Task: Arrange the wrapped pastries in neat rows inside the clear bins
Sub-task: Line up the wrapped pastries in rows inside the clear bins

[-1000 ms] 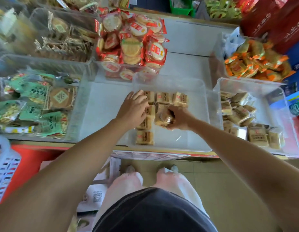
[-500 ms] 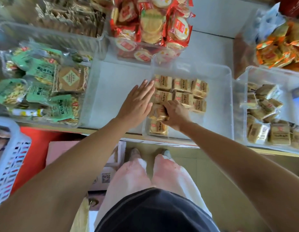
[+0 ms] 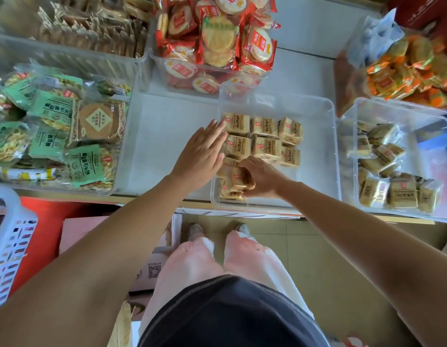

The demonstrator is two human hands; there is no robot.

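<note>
While the right hand (image 3: pixel 263 177) is curling its fingers and thumb around one wrapped pastry (image 3: pixel 242 180), it is holding that packet low in the near left corner of the middle clear bin (image 3: pixel 315 181), over another packet (image 3: pixel 231 194) lying against the near wall. The left hand (image 3: pixel 202 154) is lying flat with straight fingers, gripping nothing, and its fingertips are touching the left side of the arranged pastries (image 3: pixel 265 136). Those pastries are sitting in two rows of three across the far left part of the bin, edge to edge. Each one is showing as a squarish tan packet in clear wrap with a small red mark and dark lettering. The right part of the bin is showing bare floor.

Just right of it, a second clear bin (image 3: pixel 428 156) is holding loose pastries (image 3: pixel 402 196) of the same kind, tilted and heaped mostly along its left and near sides. Beyond the middle bin, a bin of red-wrapped round crackers (image 3: pixel 217 43) is standing, its near wall touching the middle bin's far left corner. Green snack packets (image 3: pixel 54 136) are filling a bin on the left, and orange packets (image 3: pixel 405 71) are piling up at the far right. A white basket (image 3: pixel 11 246) is showing at the near left edge.
</note>
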